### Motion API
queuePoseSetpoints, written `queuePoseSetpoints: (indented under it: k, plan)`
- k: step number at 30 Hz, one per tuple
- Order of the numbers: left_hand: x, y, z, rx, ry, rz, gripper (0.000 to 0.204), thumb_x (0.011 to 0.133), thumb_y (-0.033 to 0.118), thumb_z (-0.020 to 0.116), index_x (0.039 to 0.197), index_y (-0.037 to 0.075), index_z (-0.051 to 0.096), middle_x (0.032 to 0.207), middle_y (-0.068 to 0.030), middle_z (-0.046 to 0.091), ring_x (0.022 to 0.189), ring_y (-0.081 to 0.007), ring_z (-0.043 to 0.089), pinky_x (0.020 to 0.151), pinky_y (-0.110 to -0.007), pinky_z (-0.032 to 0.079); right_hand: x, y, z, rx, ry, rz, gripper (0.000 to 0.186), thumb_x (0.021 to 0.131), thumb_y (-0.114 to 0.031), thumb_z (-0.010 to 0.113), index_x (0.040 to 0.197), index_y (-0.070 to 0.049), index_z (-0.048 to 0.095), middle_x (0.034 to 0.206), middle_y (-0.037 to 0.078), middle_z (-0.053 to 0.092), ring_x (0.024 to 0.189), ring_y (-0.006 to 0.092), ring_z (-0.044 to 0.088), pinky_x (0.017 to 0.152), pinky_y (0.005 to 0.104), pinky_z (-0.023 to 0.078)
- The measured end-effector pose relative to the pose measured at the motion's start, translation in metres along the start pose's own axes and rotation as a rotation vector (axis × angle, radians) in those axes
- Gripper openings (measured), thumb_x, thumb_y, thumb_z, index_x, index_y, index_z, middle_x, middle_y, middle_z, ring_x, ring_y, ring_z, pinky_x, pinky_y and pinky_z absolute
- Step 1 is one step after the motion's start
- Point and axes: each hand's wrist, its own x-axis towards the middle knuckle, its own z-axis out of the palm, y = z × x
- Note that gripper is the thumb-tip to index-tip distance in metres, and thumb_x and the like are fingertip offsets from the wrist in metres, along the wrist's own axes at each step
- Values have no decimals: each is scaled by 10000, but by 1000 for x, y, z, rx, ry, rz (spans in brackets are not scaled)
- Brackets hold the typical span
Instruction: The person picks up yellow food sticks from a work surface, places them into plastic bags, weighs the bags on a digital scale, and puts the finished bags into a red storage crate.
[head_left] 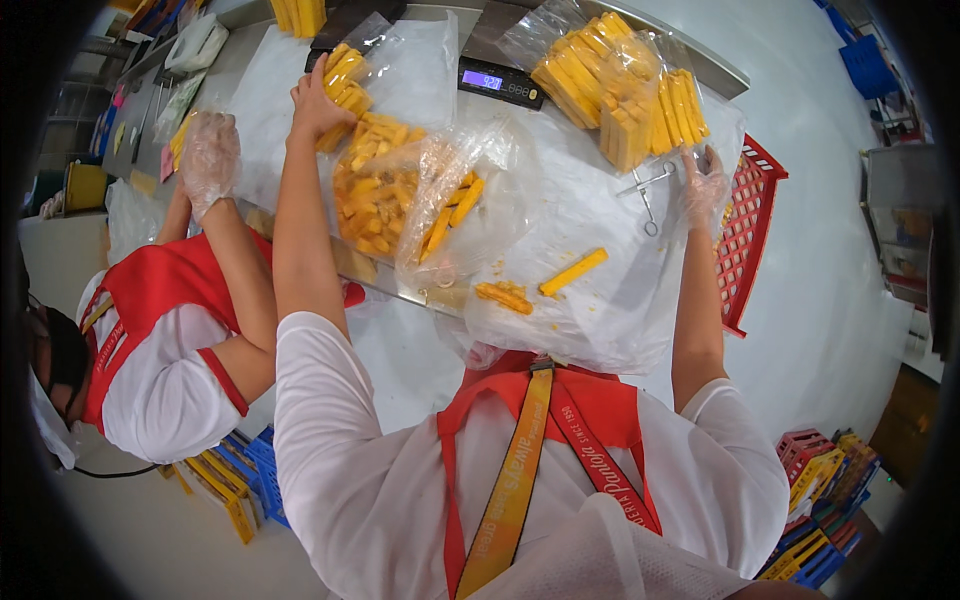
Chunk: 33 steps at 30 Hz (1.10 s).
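My left hand is closed around the side of a clear bag of yellow food sticks at the far left of the worktable. Closer to me, a large clear bag of loose yellow sticks lies with its plastic mouth spread to the right. My right hand, in a clear glove, has its thumb and fingers apart beside the lower corner of a filled bag of sticks. Metal scissors lie just left of that hand. One whole stick and some broken pieces rest on the plastic near me.
A scale with a lit display stands at the back, beside another filled bag. A red crate stands off the table's right edge. At my left works another person, whose gloved hand is near my left forearm. Stacked crates stand behind right.
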Motion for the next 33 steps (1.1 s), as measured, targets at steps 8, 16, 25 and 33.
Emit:
queuePoseSetpoints:
  k: [8, 16, 25, 33]
  plan:
    - [-29, -38, -22, 144, -372, -193, 1383, 378, 199, 875, 1549, 278, 144, 1406, -214, 410, 1284, -443, 377, 1095, -508, 378, -13, 6, 26, 48, 177, -149, 712, 800, -356, 766, 1280, 119, 543, 1234, 282, 615, 1199, 355, 579, 1049, 408, 425]
    - [-32, -53, -23, 146, -504, -357, 1466, 416, 284, 904, 1571, 222, 4, 1471, -314, 325, 1353, -488, 350, 1098, -525, 367, -5, 20, 24, -51, 194, -193, 753, 754, -425, 786, 1241, 107, 571, 1182, 293, 629, 1129, 396, 605, 1003, 424, 455]
    - [-43, 136, -66, -427, -62, 173, 1112, 650, 379, 876, 1522, 54, 267, 1477, -248, 407, 1390, -329, 375, 1101, -427, 349, -7, 27, 19, -11, 254, -190, 724, 764, -422, 780, 1233, 92, 580, 1183, 284, 628, 1113, 397, 606, 984, 434, 459]
    - [-1, 236, 14, -552, -188, 87, 1180, 656, 497, 862, 1501, -48, 245, 1485, -293, 366, 1383, -340, 396, 1088, -424, 381, -4, 27, 25, 164, 224, -171, 747, 768, -425, 779, 1260, 93, 561, 1214, 291, 607, 1143, 401, 581, 1004, 450, 440]
